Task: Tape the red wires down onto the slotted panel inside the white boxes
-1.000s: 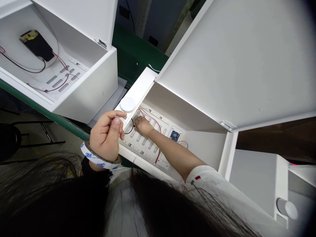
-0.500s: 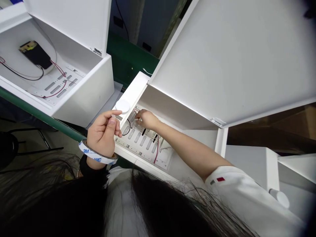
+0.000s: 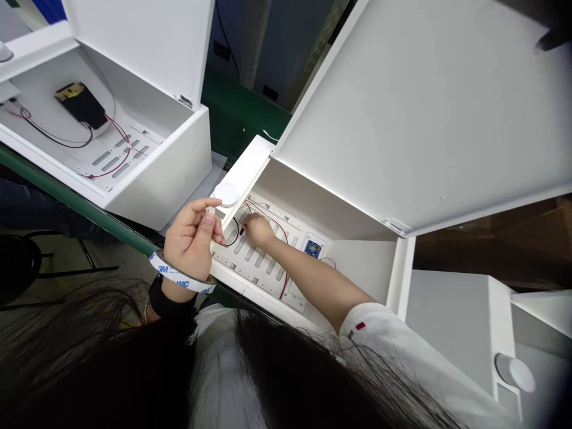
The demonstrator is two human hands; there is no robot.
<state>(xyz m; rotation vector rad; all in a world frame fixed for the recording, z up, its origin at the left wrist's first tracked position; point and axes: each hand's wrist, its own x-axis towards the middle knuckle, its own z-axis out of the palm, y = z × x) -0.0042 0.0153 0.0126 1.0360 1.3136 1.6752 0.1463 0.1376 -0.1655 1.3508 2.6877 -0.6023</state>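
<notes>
Over the left rim of an open white box (image 3: 353,289), my left hand (image 3: 190,244) is closed in a pinch on a small whitish piece (image 3: 210,210). A round white knob (image 3: 226,193) sits on the rim right beside those fingertips. A roll of 3M tape (image 3: 179,279) hangs around my left wrist. Inside the box, my right hand (image 3: 260,230) is closed, low over the slotted white plate (image 3: 268,271). A small black piece (image 3: 242,231) shows at its fingertips; whatever they grip is hidden. Red wires (image 3: 286,286) and a black cable (image 3: 236,232) run close by.
The box's raised lid (image 3: 424,107) leans over the right side. A blue circuit board (image 3: 313,247) is fixed inside. At left, another open white box (image 3: 161,173) holds a black module (image 3: 80,104) with wires. More white casing (image 3: 456,322) stands at right. A green bench (image 3: 241,113) lies underneath.
My right hand has shifted slightly lower within the box, and its forearm has swung toward me, uncovering the blue circuit board and red wires. My left hand keeps its pinch near the knob.
</notes>
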